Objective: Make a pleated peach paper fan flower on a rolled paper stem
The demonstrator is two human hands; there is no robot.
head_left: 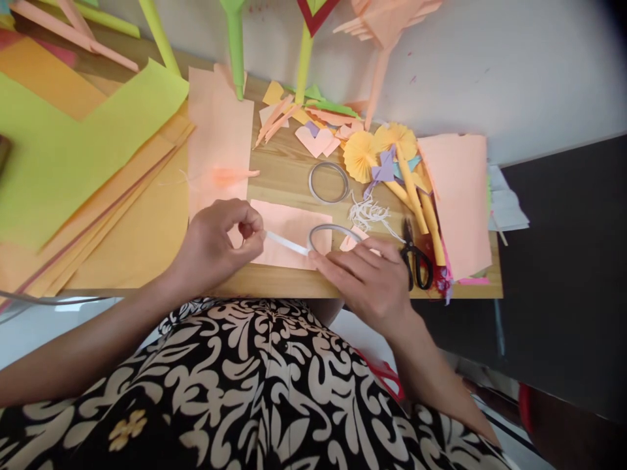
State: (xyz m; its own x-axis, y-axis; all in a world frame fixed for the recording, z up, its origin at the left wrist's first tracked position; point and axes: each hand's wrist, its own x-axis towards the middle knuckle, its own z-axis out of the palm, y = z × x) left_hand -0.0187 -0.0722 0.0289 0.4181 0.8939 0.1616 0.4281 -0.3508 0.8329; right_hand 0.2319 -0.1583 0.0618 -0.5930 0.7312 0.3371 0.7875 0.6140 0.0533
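Observation:
Between my hands a short white strip of tape [287, 243] is stretched out above a peach paper rectangle [294, 217] near the table's front edge. My left hand [220, 236] pinches the strip's free end between thumb and fingertips. In my right hand [369, 277] is a roll of tape [329, 228], its ring standing up past the fingers, which hide part of it. Another tape roll [328, 183] lies flat on the wooden table just behind. Black-handled scissors [415, 258] rest right of my right hand, beside a bundle of white threads [368, 212].
Large yellow-green sheets [93, 156] and orange sheets cover the table's left. At the back are paper cut-outs, a peach heart [316, 140] and rolled paper stems [236, 52] leaning on the wall. Yellow paper fans [361, 156] and a peach sheet [458, 202] lie right.

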